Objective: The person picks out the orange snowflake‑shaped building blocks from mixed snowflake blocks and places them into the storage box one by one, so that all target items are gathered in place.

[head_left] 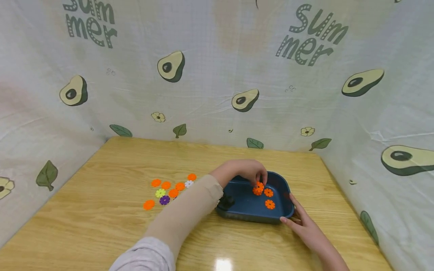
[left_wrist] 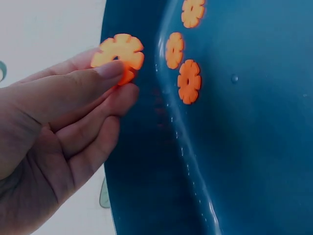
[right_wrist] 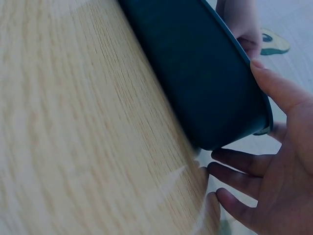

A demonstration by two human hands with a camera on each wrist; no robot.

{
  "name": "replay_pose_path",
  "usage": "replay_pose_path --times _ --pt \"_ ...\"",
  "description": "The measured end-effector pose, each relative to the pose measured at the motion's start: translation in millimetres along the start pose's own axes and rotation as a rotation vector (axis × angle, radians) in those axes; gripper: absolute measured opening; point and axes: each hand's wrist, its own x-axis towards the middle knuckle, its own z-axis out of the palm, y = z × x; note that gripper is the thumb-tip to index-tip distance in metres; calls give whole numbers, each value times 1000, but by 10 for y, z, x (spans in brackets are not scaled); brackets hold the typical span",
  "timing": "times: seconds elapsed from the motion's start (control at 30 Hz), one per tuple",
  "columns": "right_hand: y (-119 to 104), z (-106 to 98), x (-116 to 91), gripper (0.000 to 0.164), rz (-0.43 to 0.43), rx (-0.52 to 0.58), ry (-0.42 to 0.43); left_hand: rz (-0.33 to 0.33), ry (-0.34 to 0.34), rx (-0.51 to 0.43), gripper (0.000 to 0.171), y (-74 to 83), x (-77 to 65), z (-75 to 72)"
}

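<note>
My left hand [head_left: 249,171] reaches over the far side of a dark blue rectangular tray [head_left: 251,206]. Between thumb and fingers it pinches an orange flower-shaped disc [left_wrist: 124,48] with notched edges; part of a second orange piece shows just below it. Several similar discs [left_wrist: 189,82] lie on the tray's floor. My right hand [head_left: 306,227] holds the tray's near right corner, thumb at the front rim and index finger along the right side. In the right wrist view, its other fingers [right_wrist: 239,181] extend below the corner, beside the tray's outer wall [right_wrist: 200,83].
On the wooden table [head_left: 84,226], left of the tray, lie several loose discs: orange ones [head_left: 148,204], a yellow-green one [head_left: 160,193], a purple one [head_left: 164,200] and a white one [head_left: 188,183]. My left forearm hides part of that group. Printed cloth [head_left: 203,113] hangs behind the table.
</note>
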Motion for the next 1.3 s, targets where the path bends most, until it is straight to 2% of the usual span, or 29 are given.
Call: replay_pose_path --times 0.4,0.7,0.83,1.0,1.3 --pt "-14 1 -32 85 6 23 3 -17 -126 117 9 143 180 75" --pt "-21 -2 -21 85 21 17 0 -15 -170 58 14 119 248 131" --pt "-15 -3 -17 85 10 8 11 -21 -195 65 19 106 311 156" --pt "-12 2 -12 85 7 10 12 -53 -260 84 22 89 376 200" --pt "-20 -5 -9 86 24 19 0 -7 -312 114 17 45 466 255"
